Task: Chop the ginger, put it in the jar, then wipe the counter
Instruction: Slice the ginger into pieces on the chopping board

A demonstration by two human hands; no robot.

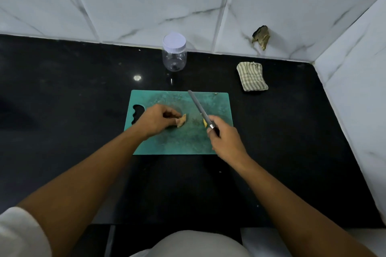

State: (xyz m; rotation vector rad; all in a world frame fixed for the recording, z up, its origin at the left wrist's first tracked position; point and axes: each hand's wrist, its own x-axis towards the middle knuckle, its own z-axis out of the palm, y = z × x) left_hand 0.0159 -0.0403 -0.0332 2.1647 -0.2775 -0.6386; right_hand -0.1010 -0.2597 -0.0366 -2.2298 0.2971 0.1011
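Left grip (155, 120) pinches knobbly tan ginger piece (181, 120) near middle of green plastic cutting board (188, 142) on black counter (62, 89). Right grip (226, 137) curls round handle of slim steel knife (196, 102), blade angled away. Ginger likely firm, fibrous, light, prone to roll; hold left end, fingertips tucked. Clear plastic jar (174, 58) behind board, white lid (174, 40) on.
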